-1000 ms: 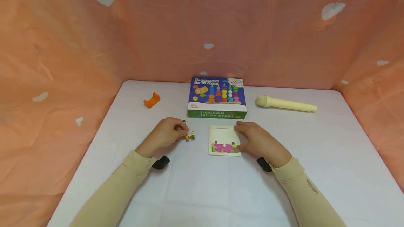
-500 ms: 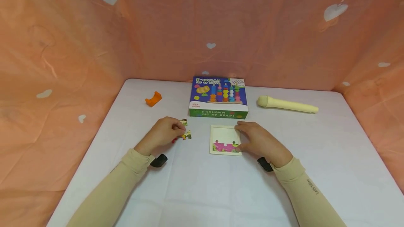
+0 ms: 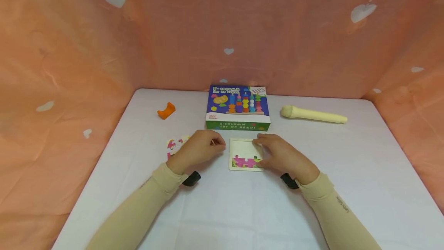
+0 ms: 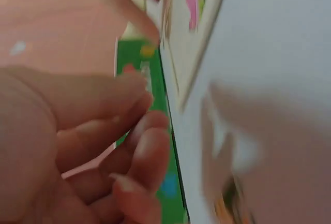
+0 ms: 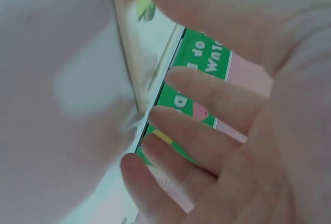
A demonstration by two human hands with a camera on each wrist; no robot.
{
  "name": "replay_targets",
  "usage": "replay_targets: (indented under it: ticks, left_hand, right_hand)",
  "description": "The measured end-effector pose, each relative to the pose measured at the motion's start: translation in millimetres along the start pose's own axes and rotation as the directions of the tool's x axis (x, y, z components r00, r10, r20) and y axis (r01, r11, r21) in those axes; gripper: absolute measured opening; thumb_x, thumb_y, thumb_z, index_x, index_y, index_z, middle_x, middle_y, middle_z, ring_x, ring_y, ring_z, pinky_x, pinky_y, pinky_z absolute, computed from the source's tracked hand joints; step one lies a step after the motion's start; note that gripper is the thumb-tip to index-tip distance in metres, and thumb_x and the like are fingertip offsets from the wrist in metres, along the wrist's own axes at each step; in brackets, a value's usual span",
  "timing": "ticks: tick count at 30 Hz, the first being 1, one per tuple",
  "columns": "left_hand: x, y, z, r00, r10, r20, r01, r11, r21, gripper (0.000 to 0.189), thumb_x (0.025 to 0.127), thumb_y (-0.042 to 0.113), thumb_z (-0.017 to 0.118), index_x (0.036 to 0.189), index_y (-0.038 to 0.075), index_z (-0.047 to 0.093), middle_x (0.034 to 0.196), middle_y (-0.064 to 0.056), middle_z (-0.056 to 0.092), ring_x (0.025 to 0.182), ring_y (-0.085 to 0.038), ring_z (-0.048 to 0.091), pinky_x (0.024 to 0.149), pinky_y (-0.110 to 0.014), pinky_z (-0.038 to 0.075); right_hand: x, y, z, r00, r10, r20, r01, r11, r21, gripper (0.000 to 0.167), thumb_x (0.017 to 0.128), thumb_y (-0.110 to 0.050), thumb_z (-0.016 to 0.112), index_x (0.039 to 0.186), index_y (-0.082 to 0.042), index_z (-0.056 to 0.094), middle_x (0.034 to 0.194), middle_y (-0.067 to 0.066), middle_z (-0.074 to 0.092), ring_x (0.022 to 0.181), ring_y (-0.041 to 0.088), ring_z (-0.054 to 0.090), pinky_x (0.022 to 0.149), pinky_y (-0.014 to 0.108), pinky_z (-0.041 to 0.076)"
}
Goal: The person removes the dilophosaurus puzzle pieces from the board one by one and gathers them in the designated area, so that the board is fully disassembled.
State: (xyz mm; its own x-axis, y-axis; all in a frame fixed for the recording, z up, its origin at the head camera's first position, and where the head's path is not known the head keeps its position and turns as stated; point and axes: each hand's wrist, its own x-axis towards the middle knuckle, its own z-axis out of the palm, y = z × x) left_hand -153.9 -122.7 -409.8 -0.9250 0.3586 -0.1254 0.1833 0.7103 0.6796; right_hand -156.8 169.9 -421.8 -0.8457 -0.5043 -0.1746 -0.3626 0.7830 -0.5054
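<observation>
In the head view a small pale puzzle tray point(image 3: 246, 139) lies flat on the table. Pink puzzle pieces point(image 3: 244, 163) fill its near side. My right hand point(image 3: 285, 158) rests at the tray's right side, thumb by the near corner and forefinger by the far one; the right wrist view shows its fingers point(image 5: 207, 89) fairly straight and spread. Just left of the tray is my left hand point(image 3: 198, 149), thumb and fingertips drawn together. Whether anything sits between them is hidden. More pink and yellow puzzle pieces point(image 3: 171, 145) lie partly covered behind that hand.
A bead-set box point(image 3: 239, 107) with a green front stands right behind the tray. To its left lies an orange curved block point(image 3: 166, 111), to its right a pale yellow microphone-shaped stick point(image 3: 313, 115). A peach curtain point(image 3: 295, 41) hangs behind the white table point(image 3: 229, 211).
After a slight shift left, my left hand has moved right to near the tray, uncovering pieces on its left. The right hand stays at the tray.
</observation>
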Motion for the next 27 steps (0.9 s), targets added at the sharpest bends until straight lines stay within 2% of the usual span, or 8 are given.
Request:
replay_targets:
  ticks: [3,5,10,18,23,27]
  left_hand:
    - [6.1,11.3,11.1,0.997,0.052,0.065,-0.055,0.998,0.044,0.007,0.097,0.022,0.08,0.1,0.015,0.083,0.093,0.004,0.075,0.089,-0.014,0.064,0.085,-0.033,0.055]
    - [8.1,16.0,15.5,0.994,0.058,0.092,-0.064,0.996,0.064,0.008,0.095,0.023,0.082,0.098,0.015,0.083,0.091,0.004,0.074,0.089,-0.014,0.063,0.085,-0.034,0.055]
    - [9.8,18.0,20.0,0.995,0.046,0.087,-0.055,0.993,0.102,0.013,0.095,0.027,0.084,0.1,0.015,0.083,0.091,0.005,0.073,0.088,-0.014,0.062,0.084,-0.034,0.055]
    - [12.9,19.5,27.8,0.992,0.053,0.111,-0.066,0.991,0.118,0.017,0.096,0.028,0.082,0.103,0.013,0.082,0.093,0.004,0.072,0.088,-0.012,0.062,0.084,-0.033,0.055]
    - [13.1,23.3,31.6,0.992,0.028,0.126,-0.045,0.99,0.131,0.019,0.096,0.03,0.083,0.104,0.013,0.082,0.092,0.004,0.07,0.088,-0.014,0.061,0.083,-0.033,0.054]
    - [12.9,23.1,33.7,0.991,0.035,0.128,-0.053,0.989,0.135,0.019,0.093,0.03,0.087,0.1,0.013,0.082,0.09,0.004,0.07,0.086,-0.013,0.061,0.082,-0.033,0.054]
  right_hand:
    - [3.0,-4.9,4.4,0.999,-0.044,-0.024,0.044,0.999,-0.013,0.066,0.09,-0.026,0.09,0.146,-0.002,0.064,0.157,0.021,0.058,0.152,0.043,0.048,0.126,0.06,0.038]
    - [5.4,-8.6,7.2,0.997,-0.061,-0.041,0.061,0.998,-0.014,0.066,0.091,-0.032,0.089,0.145,-0.002,0.064,0.152,0.02,0.062,0.147,0.041,0.054,0.124,0.058,0.042]
    - [8.9,-15.6,10.4,0.995,-0.056,-0.086,0.055,0.998,-0.023,0.07,0.091,-0.037,0.088,0.143,0.002,0.064,0.142,0.02,0.07,0.136,0.039,0.063,0.118,0.057,0.048]
    - [6.7,-14.7,12.1,0.997,-0.002,-0.075,-0.002,0.999,-0.052,0.075,0.089,-0.035,0.09,0.149,-0.002,0.06,0.151,0.019,0.064,0.145,0.038,0.058,0.123,0.055,0.044]
    - [3.5,-12.8,12.7,0.996,0.002,-0.084,-0.009,0.997,-0.081,0.076,0.089,-0.034,0.09,0.149,0.0,0.059,0.151,0.022,0.063,0.145,0.04,0.057,0.122,0.056,0.044]
    - [2.2,-12.0,13.8,0.996,0.007,-0.087,-0.013,0.997,-0.075,0.075,0.089,-0.032,0.09,0.149,0.0,0.06,0.151,0.022,0.063,0.145,0.04,0.057,0.122,0.056,0.044]
